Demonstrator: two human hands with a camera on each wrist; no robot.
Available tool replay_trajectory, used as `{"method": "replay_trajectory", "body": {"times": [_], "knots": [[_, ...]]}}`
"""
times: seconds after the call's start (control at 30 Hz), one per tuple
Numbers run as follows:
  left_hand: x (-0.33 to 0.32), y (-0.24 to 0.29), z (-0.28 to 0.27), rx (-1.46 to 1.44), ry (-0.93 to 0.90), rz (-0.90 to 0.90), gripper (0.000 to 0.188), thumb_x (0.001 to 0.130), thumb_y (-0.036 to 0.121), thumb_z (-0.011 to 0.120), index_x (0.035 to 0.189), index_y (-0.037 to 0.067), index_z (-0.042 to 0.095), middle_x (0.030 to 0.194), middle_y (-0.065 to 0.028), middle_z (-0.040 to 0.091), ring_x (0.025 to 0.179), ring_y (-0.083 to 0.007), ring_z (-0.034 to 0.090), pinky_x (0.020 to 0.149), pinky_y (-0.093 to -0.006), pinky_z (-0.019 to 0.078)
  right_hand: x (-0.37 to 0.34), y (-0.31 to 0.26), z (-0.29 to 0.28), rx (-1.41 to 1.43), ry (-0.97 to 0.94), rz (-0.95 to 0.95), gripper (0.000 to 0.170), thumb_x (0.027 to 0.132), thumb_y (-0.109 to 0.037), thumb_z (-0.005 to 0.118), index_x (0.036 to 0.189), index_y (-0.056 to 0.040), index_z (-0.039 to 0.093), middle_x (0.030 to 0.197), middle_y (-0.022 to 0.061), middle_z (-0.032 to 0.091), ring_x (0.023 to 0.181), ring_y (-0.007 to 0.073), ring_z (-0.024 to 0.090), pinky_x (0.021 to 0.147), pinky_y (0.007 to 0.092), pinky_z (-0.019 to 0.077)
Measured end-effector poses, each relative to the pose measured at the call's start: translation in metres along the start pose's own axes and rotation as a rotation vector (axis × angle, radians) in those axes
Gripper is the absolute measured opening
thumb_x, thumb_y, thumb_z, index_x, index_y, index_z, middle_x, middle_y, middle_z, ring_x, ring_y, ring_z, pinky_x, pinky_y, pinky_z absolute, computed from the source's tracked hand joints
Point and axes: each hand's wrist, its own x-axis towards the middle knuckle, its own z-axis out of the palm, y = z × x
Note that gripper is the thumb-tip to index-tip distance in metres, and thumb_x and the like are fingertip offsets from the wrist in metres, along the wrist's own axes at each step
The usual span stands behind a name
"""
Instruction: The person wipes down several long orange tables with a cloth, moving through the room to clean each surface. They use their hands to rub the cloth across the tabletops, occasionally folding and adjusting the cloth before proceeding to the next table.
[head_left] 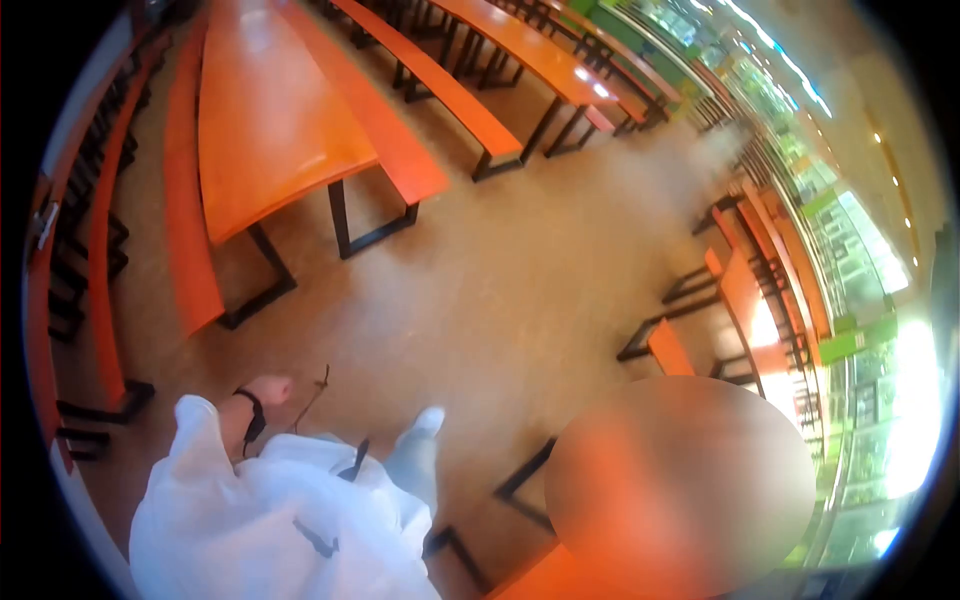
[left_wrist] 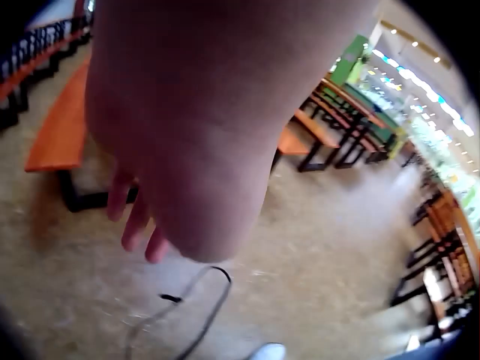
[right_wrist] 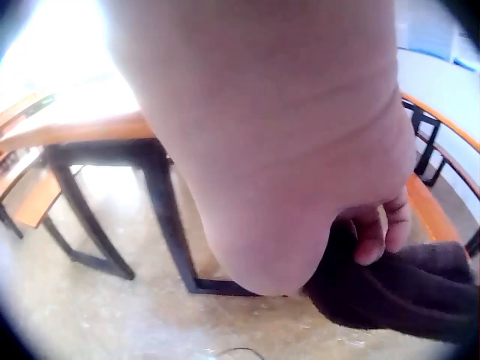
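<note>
Right wrist view: the right hand (right_wrist: 300, 217) grips a dark cloth (right_wrist: 405, 292) with curled fingers, apparently the holding step; moving it calls for a secure grip. The left hand (left_wrist: 191, 202) hangs, fingers loose, near a cord (left_wrist: 214, 311).

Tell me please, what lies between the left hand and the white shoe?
In the left wrist view, a looped cable shows between the left hand and the white shoe; its height is unclear.
</note>
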Motion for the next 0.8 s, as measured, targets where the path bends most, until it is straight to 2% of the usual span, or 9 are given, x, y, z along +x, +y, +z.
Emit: {"method": "replay_trajectory", "body": {"times": [0.13, 0.23, 0.3, 0.33, 0.47, 0.53, 0.6, 0.73, 0.8], "knots": [[-0.016, -0.009, 0.004, 0.193, -0.461, -0.364, 0.035, 0.084, 0.03, 0.057, 0.112, 0.014, 0.071, 0.117, -0.0141, 0.068, 0.105, -0.0317, 0.064, 0.088, -0.0423, 0.0501, 0.113, -0.008, -0.072, -0.533, -0.038, -0.505, 0.023, 0.09, -0.026, 0.06, 0.087, -0.0046, 0.068, 0.082, 0.017, 0.066, 0.074, 0.035, 0.063, 0.067, 0.0467, 0.0517], [0.003, 0.082, -0.035, -0.075, -0.148, -0.323, 0.031, 0.086, 0.031, 0.056, 0.109, 0.014, 0.069, 0.107, -0.0133, 0.069, 0.1, -0.034, 0.064, 0.083, -0.0433, 0.0511, 0.236, 0.025, -0.15, -0.941, 0.079, -0.907, 0.025, 0.091, -0.028, 0.059, 0.083, -0.0056, 0.069, 0.079, 0.0181, 0.066, 0.072, 0.0375, 0.064, 0.064, 0.0489, 0.0524], [0.014, 0.136, -0.067, -0.189, 0.094, -0.25, 0.027, 0.089, 0.029, 0.055, 0.107, 0.014, 0.066, 0.101, -0.0127, 0.069, 0.097, -0.035, 0.063, 0.08, -0.0442, 0.0514, 0.286, -0.156, -0.276, -0.316, -0.245, -0.33, 0.038, 0.082, -0.028, 0.066, 0.111, -0.0036, 0.06, 0.094, 0.0243, 0.068, 0.091, 0.0424, 0.067, 0.076, 0.0482, 0.0544], [0.024, 0.157, -0.091, -0.224, 0.214, -0.177, 0.024, 0.09, 0.028, 0.054, 0.107, 0.014, 0.065, 0.099, -0.0124, 0.069, 0.096, -0.0352, 0.063, 0.078, -0.0446, 0.0515, 0.347, -0.174, -0.298, -0.494, 0.04, -0.419, 0.05, 0.078, -0.025, 0.07, 0.116, 0.0014, 0.052, 0.098, 0.0273, 0.067, 0.094, 0.0431, 0.066, 0.079, 0.0481, 0.0536], [0.047, 0.212, -0.243, -0.07, 0.81, -0.019, 0.025, 0.088, 0.021, 0.06, 0.11, 0.011, 0.064, 0.107, -0.0121, 0.067, 0.098, -0.0348, 0.062, 0.084, -0.0445, 0.0491, 0.382, -0.377, -0.427, -0.601, 0.327, -0.397, 0.039, 0.082, -0.018, 0.065, 0.112, 0.0023, 0.05, 0.1, 0.0313, 0.064, 0.101, 0.045, 0.063, 0.084, 0.0518, 0.052], [0.045, 0.227, -0.351, 0.038, 1.153, -0.035, 0.034, 0.085, 0.015, 0.067, 0.117, 0.009, 0.062, 0.115, -0.0109, 0.065, 0.107, -0.0308, 0.06, 0.09, -0.0403, 0.0478, 0.516, -0.355, -0.47, -0.946, 0.661, -0.726, 0.041, 0.084, -0.021, 0.065, 0.113, 0.0018, 0.047, 0.1, 0.0316, 0.063, 0.099, 0.0466, 0.063, 0.082, 0.0514, 0.0526], [0.024, 0.227, -0.429, 0.104, 1.498, -0.045, 0.044, 0.084, 0.011, 0.067, 0.126, 0.005, 0.055, 0.125, -0.0115, 0.06, 0.12, -0.0288, 0.056, 0.105, -0.0399, 0.0408, 0.485, -0.444, -0.5, -0.828, 0.634, -0.627, 0.041, 0.085, -0.024, 0.065, 0.111, 0.0028, 0.046, 0.1, 0.0296, 0.063, 0.096, 0.0482, 0.062, 0.081, 0.051, 0.0531], [-0.05, 0.248, -0.547, 0.316, 1.695, 0.26, 0.045, 0.085, 0.015, 0.069, 0.126, 0.004, 0.053, 0.126, -0.0148, 0.058, 0.125, -0.0295, 0.052, 0.107, -0.0419, 0.0387, 0.497, -0.518, -0.532, -1.011, 0.349, -0.469, 0.047, 0.083, -0.024, 0.06, 0.11, 0.0116, 0.043, 0.101, 0.0371, 0.062, 0.103, 0.0499, 0.06, 0.087, 0.0522, 0.0501], [-0.06, 0.271, -0.572, 0.532, 1.673, 0.435, 0.045, 0.086, 0.015, 0.068, 0.126, 0.004, 0.053, 0.126, -0.0149, 0.058, 0.124, -0.0295, 0.052, 0.106, -0.0421, 0.0387, 0.49, -0.536, -0.524, -0.66, 0.349, -0.354, 0.052, 0.082, -0.025, 0.058, 0.112, 0.0146, 0.044, 0.103, 0.0401, 0.06, 0.105, 0.0513, 0.059, 0.089, 0.0527, 0.0484]]}}
